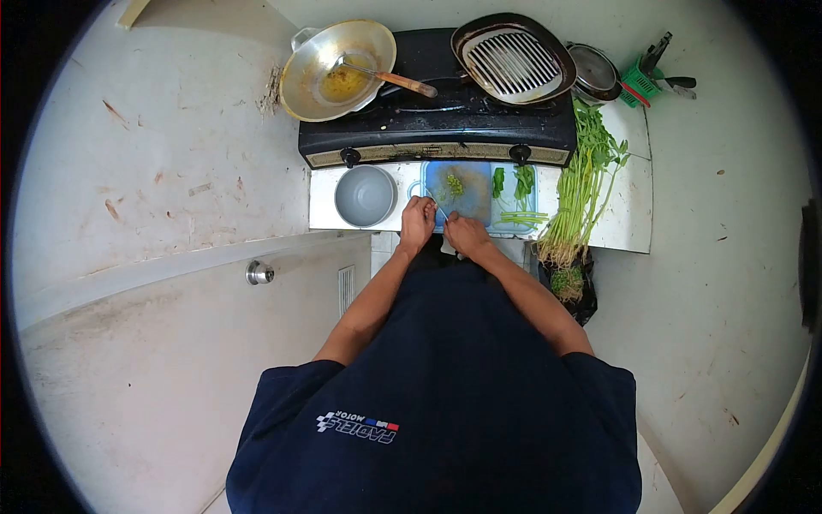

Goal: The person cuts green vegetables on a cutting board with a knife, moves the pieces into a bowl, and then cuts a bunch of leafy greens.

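Note:
At the counter's front edge, my right hand [467, 236] is closed around a knife [441, 209], its thin blade slanting up to the left. Beside it, my left hand [418, 223] is pinched shut by the blade tip; what it holds, if anything, is too small to make out. Both hands are over the near left edge of a blue cutting board [478, 206]. Chopped green bits [454, 184] lie on the board. To their right are green leaves [523, 182] and several cut stems [523, 218]. A grey bowl [366, 196] stands left of my left hand.
Behind the board stands a black gas stove [428, 128] with a wok [300, 77], a wooden-handled turner [409, 84] and a grill pan [467, 43]. Rooted greens [582, 188] hang over the counter edge above a black bag [586, 295]. A lidded pot [593, 70] and green basket [638, 84] sit back right.

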`<action>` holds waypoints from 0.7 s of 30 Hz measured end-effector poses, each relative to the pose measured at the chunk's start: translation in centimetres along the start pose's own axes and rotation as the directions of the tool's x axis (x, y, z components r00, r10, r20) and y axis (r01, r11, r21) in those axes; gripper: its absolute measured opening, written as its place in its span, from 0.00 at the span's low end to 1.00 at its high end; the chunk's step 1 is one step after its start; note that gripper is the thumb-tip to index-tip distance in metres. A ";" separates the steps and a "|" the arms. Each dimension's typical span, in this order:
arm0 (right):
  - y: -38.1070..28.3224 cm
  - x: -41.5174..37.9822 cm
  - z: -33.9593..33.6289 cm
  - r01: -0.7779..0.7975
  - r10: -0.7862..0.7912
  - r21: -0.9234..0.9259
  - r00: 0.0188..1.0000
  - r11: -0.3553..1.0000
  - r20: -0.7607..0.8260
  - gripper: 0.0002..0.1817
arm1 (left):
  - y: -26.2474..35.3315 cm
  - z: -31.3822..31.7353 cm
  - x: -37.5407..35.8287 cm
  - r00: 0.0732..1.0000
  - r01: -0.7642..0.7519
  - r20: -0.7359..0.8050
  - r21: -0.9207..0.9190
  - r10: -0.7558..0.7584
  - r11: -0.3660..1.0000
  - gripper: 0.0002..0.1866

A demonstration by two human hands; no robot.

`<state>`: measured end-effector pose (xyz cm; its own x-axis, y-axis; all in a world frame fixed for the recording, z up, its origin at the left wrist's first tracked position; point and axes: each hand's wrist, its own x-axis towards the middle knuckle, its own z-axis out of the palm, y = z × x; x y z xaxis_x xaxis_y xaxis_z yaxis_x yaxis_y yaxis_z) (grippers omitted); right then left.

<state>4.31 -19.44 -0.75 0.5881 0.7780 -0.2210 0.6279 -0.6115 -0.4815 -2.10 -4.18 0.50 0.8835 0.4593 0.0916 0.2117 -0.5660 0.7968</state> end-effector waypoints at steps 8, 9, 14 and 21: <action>-0.1 -0.3 -0.6 -0.006 0.007 -0.026 1.000 1.000 0.025 0.13 | 0.2 -0.1 -0.2 1.000 0.018 -0.008 -0.033 -0.018 0.999 0.03; 0.0 -0.6 -0.8 0.007 -0.006 -0.026 0.999 1.000 0.040 0.13 | 0.2 -0.2 -0.2 1.000 0.022 -0.008 -0.031 -0.022 0.999 0.03; 0.1 -1.3 -1.1 0.033 -0.028 -0.062 0.996 0.998 0.084 0.12 | -0.2 -0.2 -0.3 1.000 0.005 0.011 0.015 -0.006 1.000 0.03; -0.7 0.7 -1.2 -0.007 0.010 -0.058 0.999 0.998 0.053 0.14 | -0.8 -0.3 -0.7 0.999 -0.050 0.018 0.049 0.050 0.998 0.07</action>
<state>4.91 -18.67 0.45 0.5663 0.7784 -0.2708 0.6523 -0.6241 -0.4301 -2.99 -3.85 -0.08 0.9005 0.4180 0.1199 0.1872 -0.6215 0.7607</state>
